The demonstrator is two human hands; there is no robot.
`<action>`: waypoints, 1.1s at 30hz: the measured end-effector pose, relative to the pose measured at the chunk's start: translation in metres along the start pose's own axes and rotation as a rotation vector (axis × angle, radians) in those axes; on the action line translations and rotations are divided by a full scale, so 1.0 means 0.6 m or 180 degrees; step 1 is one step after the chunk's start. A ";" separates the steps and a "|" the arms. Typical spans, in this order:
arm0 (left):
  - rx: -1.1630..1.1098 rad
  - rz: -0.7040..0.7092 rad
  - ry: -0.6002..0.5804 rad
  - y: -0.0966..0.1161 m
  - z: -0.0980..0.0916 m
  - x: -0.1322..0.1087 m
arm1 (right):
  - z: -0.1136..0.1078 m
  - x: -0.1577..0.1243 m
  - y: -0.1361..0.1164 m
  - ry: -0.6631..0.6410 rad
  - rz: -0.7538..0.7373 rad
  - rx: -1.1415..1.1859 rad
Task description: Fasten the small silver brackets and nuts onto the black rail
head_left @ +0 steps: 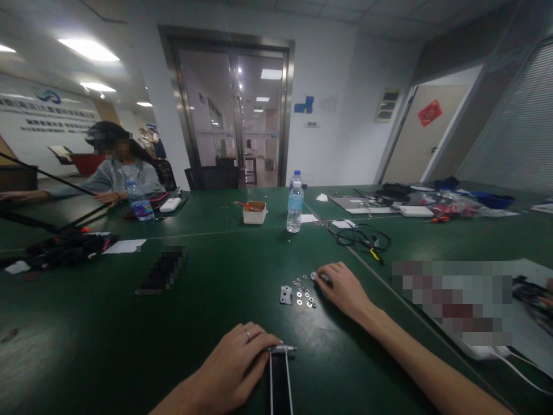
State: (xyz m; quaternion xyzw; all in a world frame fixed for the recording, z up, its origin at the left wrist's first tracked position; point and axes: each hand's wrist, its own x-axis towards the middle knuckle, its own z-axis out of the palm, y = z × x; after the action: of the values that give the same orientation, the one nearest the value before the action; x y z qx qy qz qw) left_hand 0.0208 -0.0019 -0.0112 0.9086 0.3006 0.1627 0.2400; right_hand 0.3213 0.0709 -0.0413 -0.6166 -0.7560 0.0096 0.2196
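Observation:
My left hand [242, 363], a ring on one finger, is closed on the end of a metal frame [281, 348] with two pale rails and a dark middle, at the bottom centre. My right hand [343, 288] reaches over the green table with its fingers bent together around a small metal part [313, 276]. Left of my right hand lie several washers and nuts [299, 294], scattered loosely. Beside them a flat metal bracket [286, 295] with holes rests on the table.
Further back stand a water bottle [294, 210] and a small open box [254, 213]. Black cables [363, 236] lie right of the bottle. A dark flat object [162, 271] is at left. A person [125, 173] sits at the far left. A white power strip [479, 349] lies right.

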 end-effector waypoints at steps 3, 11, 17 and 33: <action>-0.0005 -0.0007 -0.0021 0.002 -0.001 0.000 | 0.005 -0.003 0.000 0.0049 -0.0301 -0.0008; 0.0069 0.0002 0.0008 0.000 0.000 0.001 | 0.015 -0.007 -0.023 -0.0169 -0.0616 -0.0184; 0.0175 0.0029 -0.0044 0.003 -0.002 0.001 | 0.002 -0.009 -0.044 0.0134 -0.0678 -0.0228; 0.0517 -0.0171 0.0197 -0.008 0.013 0.001 | -0.005 -0.064 -0.130 -0.0313 -0.1738 0.1457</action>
State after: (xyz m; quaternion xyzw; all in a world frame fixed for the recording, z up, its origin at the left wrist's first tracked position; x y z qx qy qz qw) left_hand 0.0223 -0.0007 -0.0200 0.9112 0.3444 0.1594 0.1604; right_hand 0.2555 0.0154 -0.0286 -0.3256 -0.8807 0.1493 0.3099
